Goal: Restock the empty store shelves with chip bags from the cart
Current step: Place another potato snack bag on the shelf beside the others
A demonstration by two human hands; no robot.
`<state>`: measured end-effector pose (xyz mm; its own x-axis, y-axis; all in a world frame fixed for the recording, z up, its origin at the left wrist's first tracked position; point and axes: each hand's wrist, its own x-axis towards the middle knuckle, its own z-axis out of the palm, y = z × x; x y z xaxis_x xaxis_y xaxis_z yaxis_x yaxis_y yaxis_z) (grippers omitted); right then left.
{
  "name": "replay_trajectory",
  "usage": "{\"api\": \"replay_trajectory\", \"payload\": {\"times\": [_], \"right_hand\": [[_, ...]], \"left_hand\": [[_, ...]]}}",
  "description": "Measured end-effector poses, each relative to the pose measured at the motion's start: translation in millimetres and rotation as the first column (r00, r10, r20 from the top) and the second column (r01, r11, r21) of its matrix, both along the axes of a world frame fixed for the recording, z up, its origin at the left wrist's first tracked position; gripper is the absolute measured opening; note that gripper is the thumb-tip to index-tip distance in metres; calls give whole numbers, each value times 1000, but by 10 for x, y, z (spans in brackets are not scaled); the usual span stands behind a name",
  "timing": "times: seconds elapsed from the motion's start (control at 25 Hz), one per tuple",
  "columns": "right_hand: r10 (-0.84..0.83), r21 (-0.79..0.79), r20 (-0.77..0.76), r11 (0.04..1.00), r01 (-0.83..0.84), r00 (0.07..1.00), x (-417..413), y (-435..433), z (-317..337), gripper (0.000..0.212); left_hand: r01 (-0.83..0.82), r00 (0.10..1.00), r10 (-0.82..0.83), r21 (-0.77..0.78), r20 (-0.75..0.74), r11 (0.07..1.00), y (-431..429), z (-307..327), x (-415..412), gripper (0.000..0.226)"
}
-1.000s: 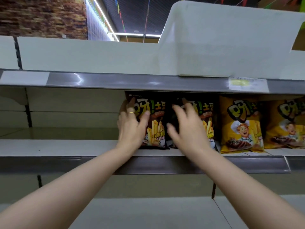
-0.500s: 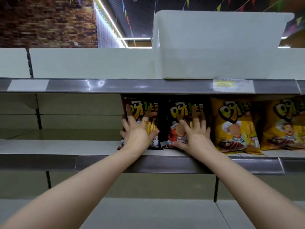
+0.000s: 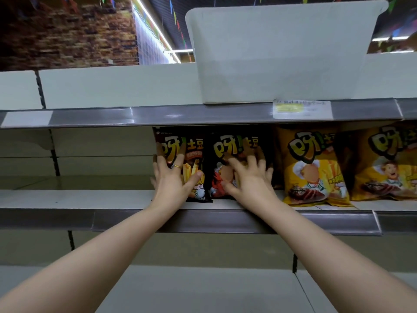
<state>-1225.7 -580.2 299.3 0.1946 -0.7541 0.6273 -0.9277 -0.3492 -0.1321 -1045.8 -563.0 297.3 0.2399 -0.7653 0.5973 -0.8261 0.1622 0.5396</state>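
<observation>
Two black chip bags stand upright side by side on the middle shelf (image 3: pixel 74 198). My left hand (image 3: pixel 172 179), with a ring on one finger, lies flat with spread fingers against the front of the left black bag (image 3: pixel 191 154). Straight spread fingers of my right hand (image 3: pixel 246 177) press on the right black bag (image 3: pixel 232 143). To their right stand two yellow chip bags (image 3: pixel 309 163), (image 3: pixel 383 163), upright and untouched. The cart is out of view.
A white plastic bin (image 3: pixel 282 53) sits on the top shelf above the bags, next to a price label (image 3: pixel 302 108) on the shelf rail. The middle shelf runs bare to the left of the black bags. A lower shelf (image 3: pixel 203 288) lies under my forearms.
My hands went from curled round the two black bags to flat with spread fingers on their fronts. The bags now stand a little further back, upright. The view shifted slightly upward.
</observation>
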Motion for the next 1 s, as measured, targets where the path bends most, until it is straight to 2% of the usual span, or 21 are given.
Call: {"api": "replay_trajectory", "payload": {"times": [0.08, 0.12, 0.2, 0.24, 0.32, 0.4, 0.48, 0.64, 0.76, 0.84, 0.92, 0.96, 1.0], "right_hand": [[17, -47, 181, 999, -9, 983, -46, -7, 17, 59], [6, 13, 279, 1000, -10, 960, -54, -38, 53, 66], [-51, 236, 507, 968, -82, 860, -51, -121, 167, 86], [-78, 325, 597, 933, -152, 798, -54, -162, 213, 88], [-79, 387, 721, 870, -305, 689, -92, -202, 263, 72], [-58, 349, 807, 850, -395, 588, -176, -248, 285, 58], [-50, 302, 862, 849, -433, 504, -238, -296, 277, 58], [-61, 277, 885, 865, -417, 461, -219, -369, 181, 61], [-36, 280, 854, 872, -401, 518, -218, -330, 174, 66], [-23, 285, 733, 918, -276, 680, -186, -243, 222, 79], [-67, 150, 480, 989, -7, 875, -146, -125, 244, 92], [-77, 30, 324, 997, 71, 943, -119, -41, 244, 87], [-64, -79, 174, 994, 79, 983, -88, 39, 232, 79]], "left_hand": [[-7, 994, 3, -35, -109, 999, 62, 10, 9, 74], [-16, 986, 7, -53, -164, 998, 63, 10, 23, 78], [-16, 959, 0, -54, -283, 998, 16, 1, 64, 87], [2, 939, -13, -32, -343, 999, -33, -8, 93, 90], [62, 899, -52, 9, -434, 998, -130, -31, 145, 90], [88, 884, -70, 17, -463, 996, -186, -40, 163, 86], [63, 883, -37, 40, -467, 997, -211, -39, 147, 84], [-20, 919, 52, 85, -391, 996, -235, -21, 89, 83], [9, 930, 23, 86, -367, 996, -241, -25, 98, 87], [23, 928, 12, 89, -373, 996, -225, -39, 120, 93], [-11, 941, 38, 81, -337, 997, -150, -42, 95, 96], [-43, 954, 57, 54, -293, 998, -95, -37, 59, 93], [-73, 966, 74, 11, -246, 997, -44, -31, 27, 88]]}}
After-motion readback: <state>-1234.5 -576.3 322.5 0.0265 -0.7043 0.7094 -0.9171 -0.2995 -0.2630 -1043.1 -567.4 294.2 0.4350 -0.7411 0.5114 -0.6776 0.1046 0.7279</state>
